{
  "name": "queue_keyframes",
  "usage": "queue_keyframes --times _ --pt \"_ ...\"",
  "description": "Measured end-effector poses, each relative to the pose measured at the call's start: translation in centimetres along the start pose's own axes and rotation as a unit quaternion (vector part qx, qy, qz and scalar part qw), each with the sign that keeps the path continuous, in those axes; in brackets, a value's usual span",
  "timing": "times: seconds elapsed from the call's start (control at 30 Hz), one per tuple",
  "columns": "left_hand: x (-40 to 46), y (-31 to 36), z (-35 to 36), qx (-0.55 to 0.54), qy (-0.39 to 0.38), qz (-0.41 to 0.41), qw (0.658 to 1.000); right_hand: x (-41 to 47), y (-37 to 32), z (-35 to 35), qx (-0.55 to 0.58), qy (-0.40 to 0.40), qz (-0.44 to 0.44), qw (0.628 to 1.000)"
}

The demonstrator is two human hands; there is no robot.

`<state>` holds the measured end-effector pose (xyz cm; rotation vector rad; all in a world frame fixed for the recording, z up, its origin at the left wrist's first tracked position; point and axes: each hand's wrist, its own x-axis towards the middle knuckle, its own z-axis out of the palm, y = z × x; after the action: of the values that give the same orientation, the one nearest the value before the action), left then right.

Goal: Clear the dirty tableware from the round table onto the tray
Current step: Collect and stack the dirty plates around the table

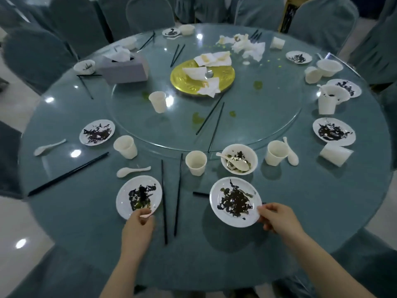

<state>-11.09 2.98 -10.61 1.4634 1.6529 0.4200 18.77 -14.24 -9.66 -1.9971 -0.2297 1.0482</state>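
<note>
Two dirty white plates lie near the front edge of the round glass-topped table (311, 201). My left hand (137, 226) pinches the near rim of the left plate (138, 195). My right hand (277, 218) pinches the right rim of the right plate (235, 201), which is tilted and lifted a little off the table, its shadow below it. A black chopstick pair (170, 198) lies between the two plates. Behind them stand a white cup (196, 162) and a bowl (239, 159) with a spoon in it. No tray is in view.
Further plates, cups, bowls, spoons and chopsticks ring the table. A glass turntable (268, 108) in the middle carries a gold disc (225, 76), crumpled napkins, a cup and a grey tissue box (124, 68). Covered chairs surround the table.
</note>
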Motion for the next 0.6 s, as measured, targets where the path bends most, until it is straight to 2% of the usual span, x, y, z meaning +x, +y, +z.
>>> queue_keyframes --times 0.17,0.43,0.6 --pt "2.5 -3.1 -3.9 0.011 0.055 -0.036 0.998 -1.7 -1.5 5.8 -0.01 -0.01 -0.017 1.0" --pt "4.8 -3.4 -4.4 -0.04 -0.018 -0.102 0.994 -3.4 -2.2 12.4 -0.005 -0.018 -0.013 1.0" --pt "5.1 -4.5 -3.5 -0.132 -0.002 -0.114 0.985 -4.5 -2.7 13.5 0.0 -0.018 -0.02 1.0"
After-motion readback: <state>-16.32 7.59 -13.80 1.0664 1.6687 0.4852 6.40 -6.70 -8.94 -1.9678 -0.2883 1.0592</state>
